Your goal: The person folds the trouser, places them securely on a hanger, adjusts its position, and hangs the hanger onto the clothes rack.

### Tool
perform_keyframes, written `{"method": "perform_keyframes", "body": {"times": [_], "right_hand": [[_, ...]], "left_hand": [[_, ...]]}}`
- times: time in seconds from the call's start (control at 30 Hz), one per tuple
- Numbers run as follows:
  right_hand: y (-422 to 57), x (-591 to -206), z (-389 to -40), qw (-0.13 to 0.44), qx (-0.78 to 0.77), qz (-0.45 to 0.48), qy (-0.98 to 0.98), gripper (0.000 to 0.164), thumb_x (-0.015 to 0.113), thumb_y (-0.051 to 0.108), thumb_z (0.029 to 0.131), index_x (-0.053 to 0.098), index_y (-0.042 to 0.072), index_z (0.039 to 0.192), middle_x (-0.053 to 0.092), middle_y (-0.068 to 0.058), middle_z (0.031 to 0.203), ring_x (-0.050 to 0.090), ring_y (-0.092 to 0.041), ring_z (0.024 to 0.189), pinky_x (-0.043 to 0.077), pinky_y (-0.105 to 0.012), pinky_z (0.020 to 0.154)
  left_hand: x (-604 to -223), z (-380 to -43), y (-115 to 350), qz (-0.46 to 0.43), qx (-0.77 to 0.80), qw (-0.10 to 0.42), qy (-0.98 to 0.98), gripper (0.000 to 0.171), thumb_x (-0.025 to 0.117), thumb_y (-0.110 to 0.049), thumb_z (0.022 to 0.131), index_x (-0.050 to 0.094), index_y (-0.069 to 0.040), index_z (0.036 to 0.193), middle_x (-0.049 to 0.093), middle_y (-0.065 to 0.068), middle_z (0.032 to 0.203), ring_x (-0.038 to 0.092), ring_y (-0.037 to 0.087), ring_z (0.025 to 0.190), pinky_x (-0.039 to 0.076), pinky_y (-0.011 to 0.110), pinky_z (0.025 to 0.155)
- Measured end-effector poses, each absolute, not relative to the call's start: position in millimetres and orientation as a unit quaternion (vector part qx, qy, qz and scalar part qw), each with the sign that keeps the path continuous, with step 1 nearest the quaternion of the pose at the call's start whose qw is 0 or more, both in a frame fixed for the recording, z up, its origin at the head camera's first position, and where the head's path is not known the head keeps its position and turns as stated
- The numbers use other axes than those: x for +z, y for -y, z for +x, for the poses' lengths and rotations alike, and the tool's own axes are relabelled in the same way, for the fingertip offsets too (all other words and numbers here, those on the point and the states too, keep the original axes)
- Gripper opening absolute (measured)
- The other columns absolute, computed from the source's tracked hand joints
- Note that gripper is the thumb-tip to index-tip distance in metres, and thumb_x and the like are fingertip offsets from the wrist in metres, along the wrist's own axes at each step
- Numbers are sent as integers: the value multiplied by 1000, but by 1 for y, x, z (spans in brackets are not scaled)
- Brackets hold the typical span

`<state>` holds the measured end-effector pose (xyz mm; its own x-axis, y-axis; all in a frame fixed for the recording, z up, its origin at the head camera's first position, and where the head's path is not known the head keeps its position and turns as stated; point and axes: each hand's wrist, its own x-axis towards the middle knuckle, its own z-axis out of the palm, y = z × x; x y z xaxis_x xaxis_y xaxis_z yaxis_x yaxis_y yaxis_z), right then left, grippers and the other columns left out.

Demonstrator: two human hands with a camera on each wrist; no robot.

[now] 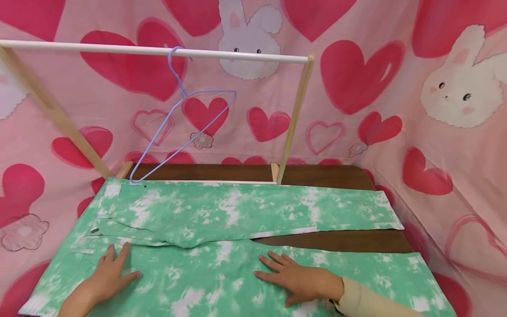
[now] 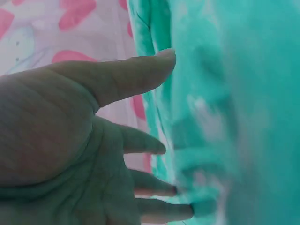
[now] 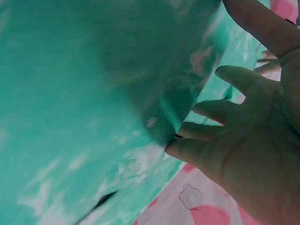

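Observation:
Green-and-white tie-dye trousers (image 1: 222,211) lie spread over the table, waist to the left and both legs pointing right. My left hand (image 1: 104,276) is over the near half close to the waistband, fingers spread. Farther right, my right hand (image 1: 295,275) lies over the upper part of the near leg with its fingers straight and fanned. In the left wrist view the left hand's fingers (image 2: 150,213) reach to the green cloth (image 2: 211,117). The right wrist view has the right hand's fingertips right at the cloth (image 3: 70,117). Neither hand grasps anything.
A blue wire hanger (image 1: 158,132) hangs from a white rail (image 1: 245,55) on wooden posts (image 1: 295,119) behind the trousers. Dark brown tabletop (image 1: 325,174) shows along the back and between the legs. Pink heart-patterned cloth (image 1: 380,145) surrounds the table.

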<state>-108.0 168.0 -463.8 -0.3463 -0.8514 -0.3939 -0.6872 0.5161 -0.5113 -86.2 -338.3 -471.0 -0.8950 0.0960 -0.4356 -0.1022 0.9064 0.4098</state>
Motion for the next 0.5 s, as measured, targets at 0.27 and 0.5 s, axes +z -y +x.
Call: {"method": "perform_keyframes", "body": {"times": [0.27,0.5], "right_hand": [[-179,-479,-121,348,-159,-466,-798,103,79,29,87,10,36,164,-5,-2,172,0,-33,158,19,-58,122],[-176,-466,-118,329,-151,-467,-807,115,87,28,75,15,28,165,1,-14,171,6,-44,155,22,-64,119]], "left_hand": [[-483,-85,349,-26,230,230,-945,122,76,-47,89,-3,29,143,-7,63,136,8,83,123,26,81,100],[-486,-88,356,-32,247,217,-944,131,83,-46,83,-6,26,146,-7,62,139,7,81,125,25,80,102]]}}
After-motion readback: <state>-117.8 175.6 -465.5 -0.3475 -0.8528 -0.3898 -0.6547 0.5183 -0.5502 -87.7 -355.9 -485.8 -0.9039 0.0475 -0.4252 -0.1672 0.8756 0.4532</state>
